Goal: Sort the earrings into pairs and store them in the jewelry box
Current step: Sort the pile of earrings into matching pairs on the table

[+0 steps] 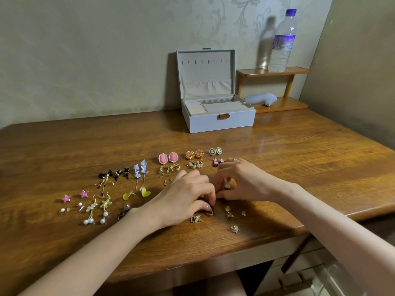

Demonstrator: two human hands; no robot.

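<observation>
Loose gold earrings (228, 212), lying on the counter (299, 159) well in front of the open jewelry box (220, 120): the right hand (241, 180) is pinching a small gold stud (227, 185), the left hand (186, 195) is curling over others, hold unclear; advisably lifting pieces singly, matching each before laying it by the paired rows (168, 158) nearer the box.

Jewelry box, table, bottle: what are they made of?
Jewelry box: pale grey, smooth matte shell, likely faux leather. Its lining looks like beige velvety fabric, and the clasp like brass-coloured metal.
Table: wood or wood veneer, with visible grain and a glossy varnish that reflects light.
Bottle: clear, thin, ribbed plastic, with a printed label and a purple cap.
</observation>
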